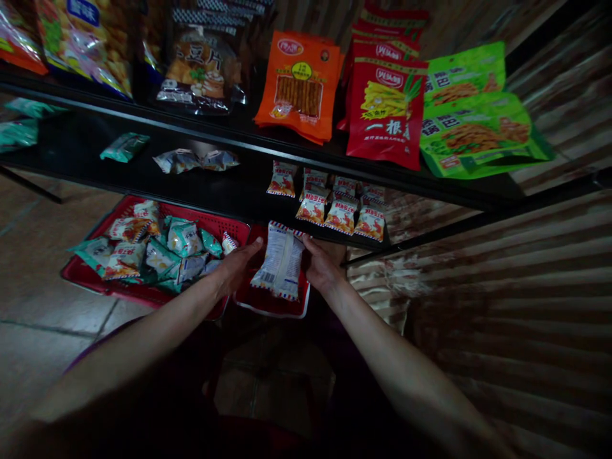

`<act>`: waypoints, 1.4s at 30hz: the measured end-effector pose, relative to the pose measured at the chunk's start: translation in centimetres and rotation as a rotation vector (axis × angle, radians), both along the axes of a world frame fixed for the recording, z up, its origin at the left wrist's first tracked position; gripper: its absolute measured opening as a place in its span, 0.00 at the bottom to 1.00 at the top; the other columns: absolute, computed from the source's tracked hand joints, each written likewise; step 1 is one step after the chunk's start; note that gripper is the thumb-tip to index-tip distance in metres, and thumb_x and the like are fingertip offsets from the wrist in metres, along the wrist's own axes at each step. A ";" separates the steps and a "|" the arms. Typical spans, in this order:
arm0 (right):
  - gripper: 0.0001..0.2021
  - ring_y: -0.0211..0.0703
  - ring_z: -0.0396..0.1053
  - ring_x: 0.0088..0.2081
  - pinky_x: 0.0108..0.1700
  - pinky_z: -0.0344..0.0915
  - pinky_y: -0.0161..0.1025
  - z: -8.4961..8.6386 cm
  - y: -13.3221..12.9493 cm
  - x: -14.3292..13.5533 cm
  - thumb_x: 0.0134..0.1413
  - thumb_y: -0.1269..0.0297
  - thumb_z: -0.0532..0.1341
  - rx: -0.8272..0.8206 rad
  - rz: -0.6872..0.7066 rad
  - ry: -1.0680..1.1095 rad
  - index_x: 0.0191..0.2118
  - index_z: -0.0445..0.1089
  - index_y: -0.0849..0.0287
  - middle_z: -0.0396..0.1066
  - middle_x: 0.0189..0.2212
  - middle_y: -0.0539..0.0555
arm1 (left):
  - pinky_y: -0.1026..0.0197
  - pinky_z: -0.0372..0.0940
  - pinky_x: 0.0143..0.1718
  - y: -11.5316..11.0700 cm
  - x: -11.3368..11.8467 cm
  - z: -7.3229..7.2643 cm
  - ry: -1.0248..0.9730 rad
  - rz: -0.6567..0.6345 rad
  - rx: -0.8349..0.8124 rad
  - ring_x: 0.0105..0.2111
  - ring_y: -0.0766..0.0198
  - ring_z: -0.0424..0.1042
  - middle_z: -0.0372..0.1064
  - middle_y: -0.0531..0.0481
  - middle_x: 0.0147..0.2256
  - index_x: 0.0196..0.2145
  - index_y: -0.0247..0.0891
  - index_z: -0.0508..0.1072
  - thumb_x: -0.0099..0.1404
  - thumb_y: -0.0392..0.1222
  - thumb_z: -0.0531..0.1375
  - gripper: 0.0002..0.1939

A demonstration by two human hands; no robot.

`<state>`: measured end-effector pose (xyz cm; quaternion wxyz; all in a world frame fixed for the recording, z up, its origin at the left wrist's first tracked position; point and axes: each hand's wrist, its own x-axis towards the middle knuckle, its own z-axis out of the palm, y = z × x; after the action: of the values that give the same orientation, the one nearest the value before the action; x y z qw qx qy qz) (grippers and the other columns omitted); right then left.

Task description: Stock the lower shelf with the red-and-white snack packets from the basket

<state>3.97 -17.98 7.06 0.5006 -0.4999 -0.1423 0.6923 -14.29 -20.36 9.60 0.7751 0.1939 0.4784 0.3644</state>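
Note:
A silver-white snack bag [278, 260] with red-and-blue striped edges shows its printed back, barcode at the lower left. My right hand [322, 266] grips its upper right side, with the thumb at the corner. On the other side, my left hand [240, 262] is beside the bag with its thumb stretched out and a small gap between. Its other fingers are partly hidden. Below the bag is a small red tray [299, 308] with a pale rim. To the left, a red plastic basket [239, 231] holds several white-orange and green snack bags [125, 258].
On the lower black shelf [243, 191] are several small shrimp-printed bags [340, 210], a green bag [125, 147] and silver bags [196, 160]. The upper shelf bears orange [301, 89], red [386, 111] and green packs [480, 131]. A corrugated wall [502, 274] stands at the right.

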 end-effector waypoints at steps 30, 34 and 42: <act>0.06 0.41 0.72 0.40 0.49 0.69 0.40 -0.6 1.2 0.9 0.51 0.68 0.57 -0.068 -0.215 0.120 0.30 0.71 0.54 0.76 0.27 0.47 | 0.64 0.59 0.40 -3.7 0.9 -0.1 0.537 0.099 0.537 0.33 0.60 0.68 0.72 0.49 0.27 0.27 0.44 0.79 0.50 0.37 0.67 0.04; 0.04 0.42 0.73 0.41 0.49 0.69 0.41 -0.7 1.3 1.3 0.49 0.67 0.59 -0.012 -0.181 0.081 0.31 0.71 0.53 0.76 0.28 0.46 | 0.65 0.59 0.40 -4.1 1.1 -0.1 0.494 0.096 0.511 0.34 0.61 0.68 0.72 0.49 0.28 0.27 0.44 0.79 0.49 0.34 0.67 0.06; 0.04 0.38 0.73 0.35 0.47 0.69 0.36 -0.4 1.8 1.9 0.50 0.71 0.59 -0.080 -0.206 0.107 0.30 0.71 0.56 0.76 0.27 0.46 | 0.65 0.57 0.30 -4.1 0.6 -1.3 0.739 -0.068 0.673 0.23 0.66 0.65 0.69 0.54 0.21 0.26 0.44 0.77 0.56 0.39 0.62 0.04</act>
<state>5.92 -16.21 6.66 0.5556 -0.4938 -0.0356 0.6680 -13.71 -24.45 8.32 0.4597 0.5648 0.5702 0.3801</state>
